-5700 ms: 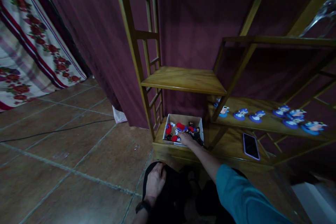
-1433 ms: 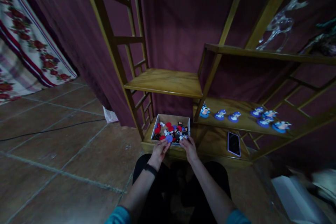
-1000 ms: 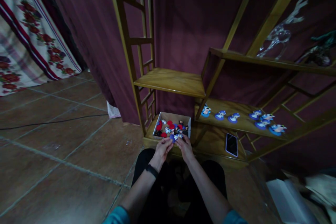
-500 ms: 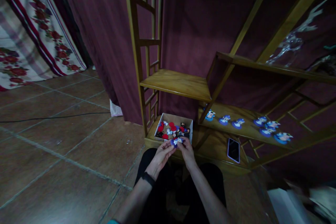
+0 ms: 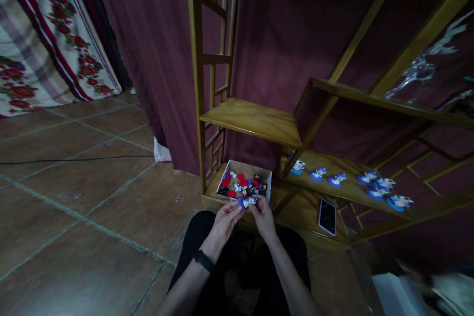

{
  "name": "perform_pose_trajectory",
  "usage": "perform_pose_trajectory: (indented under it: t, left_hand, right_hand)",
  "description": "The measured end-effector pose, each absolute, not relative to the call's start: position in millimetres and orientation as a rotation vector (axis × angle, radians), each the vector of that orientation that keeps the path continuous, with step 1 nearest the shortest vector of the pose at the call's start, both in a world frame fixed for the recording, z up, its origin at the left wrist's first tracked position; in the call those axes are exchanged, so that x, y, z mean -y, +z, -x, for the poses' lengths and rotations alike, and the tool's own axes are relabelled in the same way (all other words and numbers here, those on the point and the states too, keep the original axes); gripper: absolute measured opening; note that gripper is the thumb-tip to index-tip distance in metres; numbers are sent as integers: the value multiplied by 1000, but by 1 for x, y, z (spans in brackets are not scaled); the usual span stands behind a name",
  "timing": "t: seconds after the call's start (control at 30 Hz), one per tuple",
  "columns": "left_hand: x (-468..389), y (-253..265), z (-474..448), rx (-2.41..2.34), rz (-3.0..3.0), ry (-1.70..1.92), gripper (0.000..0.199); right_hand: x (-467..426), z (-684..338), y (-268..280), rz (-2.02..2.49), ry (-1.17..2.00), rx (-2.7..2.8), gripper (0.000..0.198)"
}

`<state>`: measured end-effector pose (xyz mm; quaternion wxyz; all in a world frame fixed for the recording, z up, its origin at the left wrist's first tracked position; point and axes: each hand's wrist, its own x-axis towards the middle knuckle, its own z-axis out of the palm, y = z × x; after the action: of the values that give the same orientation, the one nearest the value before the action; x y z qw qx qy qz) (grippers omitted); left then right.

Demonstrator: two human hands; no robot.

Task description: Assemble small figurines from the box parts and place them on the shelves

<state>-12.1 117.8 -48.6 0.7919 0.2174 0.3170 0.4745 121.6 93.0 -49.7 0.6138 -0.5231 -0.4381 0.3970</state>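
A small purple-and-white figurine [image 5: 247,202] on a round purple base is held between both hands, just over the near edge of a cardboard box. My left hand [image 5: 226,217] pinches its base side, and my right hand [image 5: 262,213] grips the other end. Inside the open box [image 5: 269,181] lie several more figurines [image 5: 242,185], jumbled, with red, purple and dark parts. Similar figurines, among them one in the middle [image 5: 336,179] and one at the right end [image 5: 400,202], stand on the low shelf to the right. My fingers partly cover the held figurine.
The wooden shelf unit [image 5: 255,121] rises in front of me, backed by a maroon curtain [image 5: 148,59]. A phone [image 5: 328,217] lies on the bottom board. Clear glass-like ornaments [image 5: 418,69] stand on the upper right shelf. A black cable [image 5: 74,161] crosses the tiled floor.
The figurine has turned slightly between my hands, so more of its side and base shows. Both hands stay at the box's near edge; the view has shifted a little.
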Motion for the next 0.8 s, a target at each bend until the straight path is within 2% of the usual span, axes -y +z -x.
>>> perform_pose_trajectory:
  t: [0.8]
  left_hand:
    - [-124, -47, 3, -826, -517, 1071, 29]
  right_hand:
    - [-102, -125, -52, 1278, 860, 944, 28]
